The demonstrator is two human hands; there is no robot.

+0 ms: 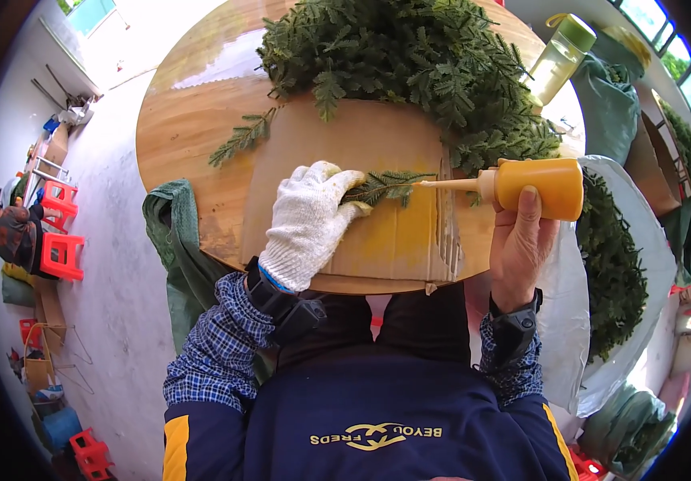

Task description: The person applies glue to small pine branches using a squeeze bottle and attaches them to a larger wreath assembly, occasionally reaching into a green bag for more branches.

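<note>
My left hand [313, 216], in a white knitted glove, pinches a green artificial fir sprig [389, 188] above a worn cardboard sheet [337, 140]. Bare and wrapped round a yellow squeeze bottle [539, 189], my right hand [522, 244] tilts it on its side. The bottle's long pale nozzle points left, and its tip meets or nearly meets the sprig's end; I cannot tell which. Yellowish stains mark the cardboard beneath. Beyond my hands lies a big heap of fir sprigs [385, 60], and a single loose sprig [243, 136] rests left of the cardboard.
The round wooden table [177, 144] carries all this. A green-lidded clear bottle [558, 64] stands at its far right. A white sack [638, 240] of greenery is by my right side. Green cloth [173, 232] hangs at the left edge. Red stools [60, 256] stand far left near a person.
</note>
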